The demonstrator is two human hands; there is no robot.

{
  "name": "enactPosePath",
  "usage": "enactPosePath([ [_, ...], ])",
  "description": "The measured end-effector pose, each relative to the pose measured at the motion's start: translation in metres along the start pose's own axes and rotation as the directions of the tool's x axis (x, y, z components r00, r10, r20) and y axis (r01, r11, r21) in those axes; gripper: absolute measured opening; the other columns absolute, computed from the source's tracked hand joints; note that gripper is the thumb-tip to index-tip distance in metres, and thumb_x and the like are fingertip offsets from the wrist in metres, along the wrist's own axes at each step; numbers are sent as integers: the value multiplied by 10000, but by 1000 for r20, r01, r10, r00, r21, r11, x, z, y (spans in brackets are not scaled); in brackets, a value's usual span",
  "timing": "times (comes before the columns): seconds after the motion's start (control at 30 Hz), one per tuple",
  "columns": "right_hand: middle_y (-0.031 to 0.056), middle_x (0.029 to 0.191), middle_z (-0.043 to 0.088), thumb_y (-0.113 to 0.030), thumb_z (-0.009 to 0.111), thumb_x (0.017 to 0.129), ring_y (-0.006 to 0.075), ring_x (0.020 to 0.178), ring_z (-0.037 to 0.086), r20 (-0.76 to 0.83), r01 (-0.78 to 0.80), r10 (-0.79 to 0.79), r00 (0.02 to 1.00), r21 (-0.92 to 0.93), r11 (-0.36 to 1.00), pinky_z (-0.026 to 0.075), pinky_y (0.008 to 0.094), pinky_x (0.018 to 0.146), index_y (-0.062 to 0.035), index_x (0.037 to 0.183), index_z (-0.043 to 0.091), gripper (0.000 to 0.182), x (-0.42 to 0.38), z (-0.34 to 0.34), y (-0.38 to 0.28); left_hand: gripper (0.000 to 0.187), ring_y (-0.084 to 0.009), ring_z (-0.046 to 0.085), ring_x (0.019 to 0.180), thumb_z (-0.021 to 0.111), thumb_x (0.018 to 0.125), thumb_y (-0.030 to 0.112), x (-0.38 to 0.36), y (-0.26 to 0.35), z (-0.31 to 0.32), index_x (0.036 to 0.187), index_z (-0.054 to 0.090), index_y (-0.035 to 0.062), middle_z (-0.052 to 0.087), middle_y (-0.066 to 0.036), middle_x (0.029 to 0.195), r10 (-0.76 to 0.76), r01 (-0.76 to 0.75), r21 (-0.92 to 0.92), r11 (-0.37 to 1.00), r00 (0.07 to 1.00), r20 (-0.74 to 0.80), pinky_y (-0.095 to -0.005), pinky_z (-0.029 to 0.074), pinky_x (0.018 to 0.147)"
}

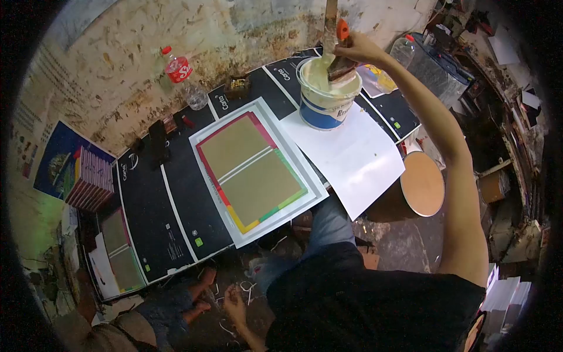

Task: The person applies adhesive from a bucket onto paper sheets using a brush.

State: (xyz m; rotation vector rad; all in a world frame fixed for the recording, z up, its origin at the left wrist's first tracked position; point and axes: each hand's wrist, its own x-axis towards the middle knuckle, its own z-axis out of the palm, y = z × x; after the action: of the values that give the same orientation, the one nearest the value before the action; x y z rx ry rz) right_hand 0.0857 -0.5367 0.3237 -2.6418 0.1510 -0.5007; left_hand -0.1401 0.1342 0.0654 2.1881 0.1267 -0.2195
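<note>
My right hand (pixel 352 50) grips a wide paintbrush (pixel 341 71) with an orange-tipped handle, its dark bristle end inside the mouth of a white and blue bucket (pixel 324 114). Pale, creamy stuff coats the bucket's inside, and a flat stick (pixel 330 23) stands in it. My left hand (pixel 235 305) hangs low beside my lap, away from the table, fingers loosely bent and apart with nothing visible in them. Between the bucket and me lies a printed cover sheet (pixel 241 239) with two grey-brown boards (pixel 264 186) on it, separated by a narrow white strip.
White paper (pixel 358 170) lies under the bucket on the black table (pixel 182 199). Bottles (pixel 193 94) stand by the wall. A stack of books (pixel 91 179) is at the left end. Another person (pixel 141 325) sits at lower left. A round drum (pixel 423 185) stands at right.
</note>
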Motion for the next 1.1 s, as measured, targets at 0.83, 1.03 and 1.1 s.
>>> enactPosePath([
  [0.83,13,568,511,-341,654,853,131,413,534,262,-507,435,862,468,724,477,267,398,-29,829,568,325,11,-8,29,307,-180,572,926,596,929,219,21,20,9,1145,593,2,620,-97,998,-81,94,-155,983,993,88,-310,447,813],
  [1.03,15,569,496,-383,650,846,131,402,524,83,-542,546,834,309,781,447,275,380,-57,754,535,357,13,-28,24,317,-136,560,786,586,935,199,29,0,9,1175,566,-8,599,-65,900,124,-121,-94,988,992,33,-289,451,702],
  [1.1,11,568,491,-400,652,837,124,402,505,104,-478,466,878,218,851,429,265,381,-59,746,541,370,26,-40,24,331,-183,582,912,585,938,225,44,39,7,1158,575,-21,621,-96,1024,85,-84,-202,976,996,-2,-312,462,839],
])
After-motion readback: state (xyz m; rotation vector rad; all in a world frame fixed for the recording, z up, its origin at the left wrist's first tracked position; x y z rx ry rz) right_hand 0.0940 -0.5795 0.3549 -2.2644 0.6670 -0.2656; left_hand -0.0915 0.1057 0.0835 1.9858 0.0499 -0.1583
